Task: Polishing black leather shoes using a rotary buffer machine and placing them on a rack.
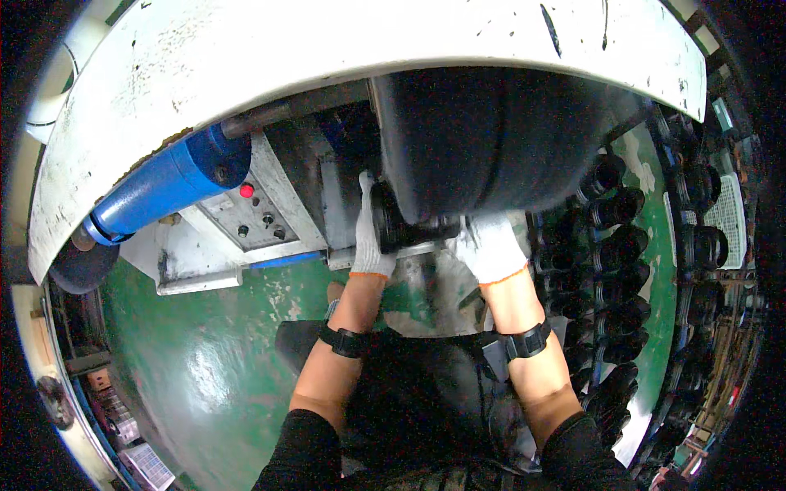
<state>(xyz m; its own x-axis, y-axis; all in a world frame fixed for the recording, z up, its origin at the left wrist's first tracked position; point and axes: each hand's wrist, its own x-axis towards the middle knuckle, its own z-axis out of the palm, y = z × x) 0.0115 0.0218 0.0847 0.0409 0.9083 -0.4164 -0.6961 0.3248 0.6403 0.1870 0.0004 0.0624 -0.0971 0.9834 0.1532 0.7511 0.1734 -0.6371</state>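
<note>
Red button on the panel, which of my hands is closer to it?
Left. The left hand is just right of the red button; the right hand is farther right, past the black part.

Short black cylindrical part (401, 225) held level at the machine.
It lies sideways, apparently rubber, its right end hidden under a dark housing.

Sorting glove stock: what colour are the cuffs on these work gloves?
Orange trim on white gloves, head view.
</note>
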